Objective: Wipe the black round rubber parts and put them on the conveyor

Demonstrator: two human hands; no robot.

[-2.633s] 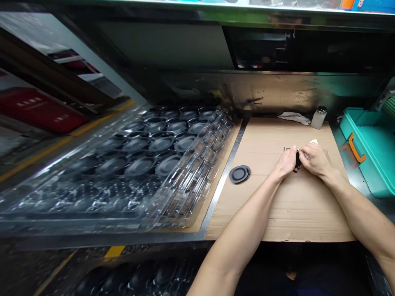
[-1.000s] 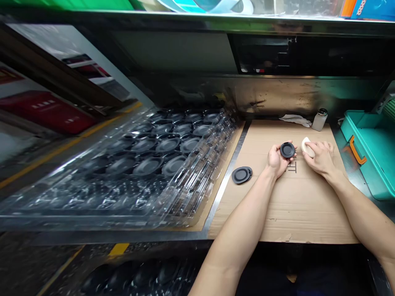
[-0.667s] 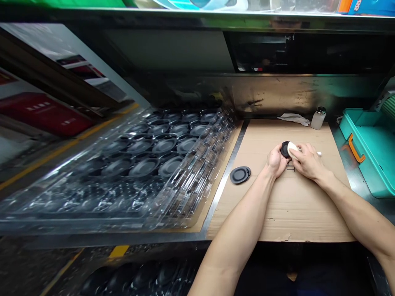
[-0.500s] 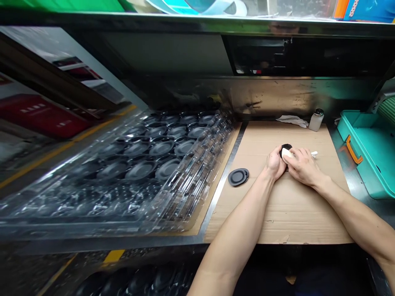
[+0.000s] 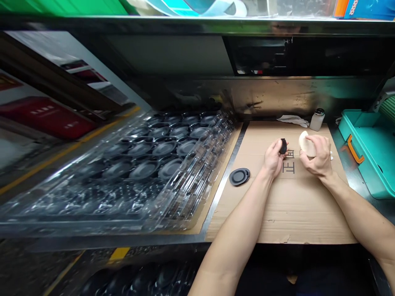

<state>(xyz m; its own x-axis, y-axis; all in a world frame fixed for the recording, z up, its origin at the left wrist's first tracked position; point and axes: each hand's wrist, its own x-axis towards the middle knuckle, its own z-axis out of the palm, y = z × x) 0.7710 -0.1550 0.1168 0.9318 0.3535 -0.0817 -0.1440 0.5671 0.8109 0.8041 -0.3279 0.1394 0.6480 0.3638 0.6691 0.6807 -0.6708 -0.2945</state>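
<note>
My left hand (image 5: 273,157) is closed around a small black disc (image 5: 283,146), tilted so that it shows nearly edge-on. Apart from it, to the right, my right hand (image 5: 317,155) grips a cream-coloured pad (image 5: 305,144) that looks soft and round. Both hands are above a cardboard sheet (image 5: 308,209) with dark printed characters between them. Left of my left forearm, a black oval disc-shaped piece (image 5: 239,176) lies flat on the cardboard. A small white item, partly hidden, pokes out beyond my right hand.
Clear plastic trays (image 5: 185,197) holding rows of black round pieces (image 5: 143,169) fill the left side. At the back stand a small bottle with a dark cap (image 5: 317,120) and a crumpled white cloth (image 5: 293,119). A teal bin (image 5: 370,164) with an orange handle is at right.
My right hand has moved right with the cream pad, off the black disc. My left hand has turned the disc edge-on. The printed characters on the cardboard now show.
</note>
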